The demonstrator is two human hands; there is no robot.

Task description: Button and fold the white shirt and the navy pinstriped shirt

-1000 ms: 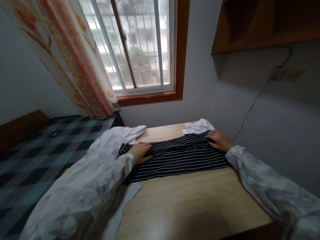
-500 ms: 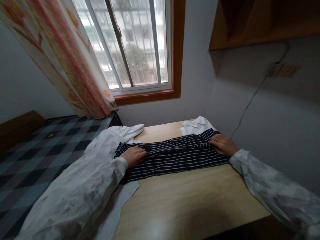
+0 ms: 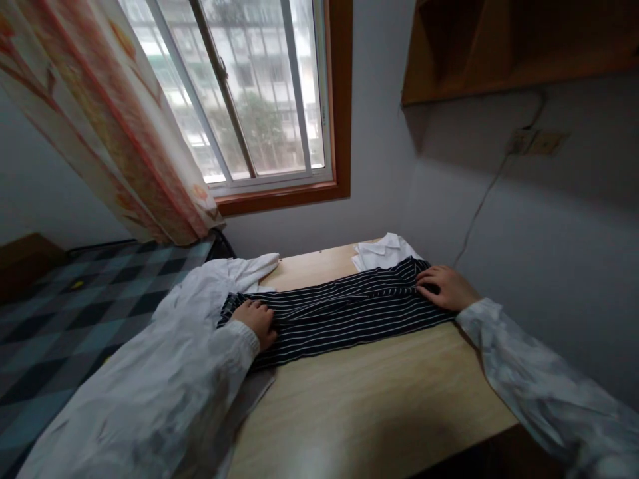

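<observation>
A dark garment with thin white stripes (image 3: pixel 344 309) lies folded lengthwise across the wooden table (image 3: pixel 379 392). My left hand (image 3: pixel 257 320) rests on its left end with the fingers curled down onto the cloth. My right hand (image 3: pixel 446 287) lies flat on its right end, fingers spread and pressing the fabric. Both arms wear pale long sleeves.
A white garment (image 3: pixel 234 276) hangs over the table's left edge. A folded white cloth (image 3: pixel 382 249) sits at the back by the wall. A bed with a checked cover (image 3: pixel 74 313) lies to the left, below a curtain (image 3: pixel 110 126) and window (image 3: pixel 249 100). A wooden shelf (image 3: pixel 504 46) hangs above right.
My left hand has slid leftward along the striped garment toward its end. My right hand has stayed at the right end. The camera has turned slightly to the right.
</observation>
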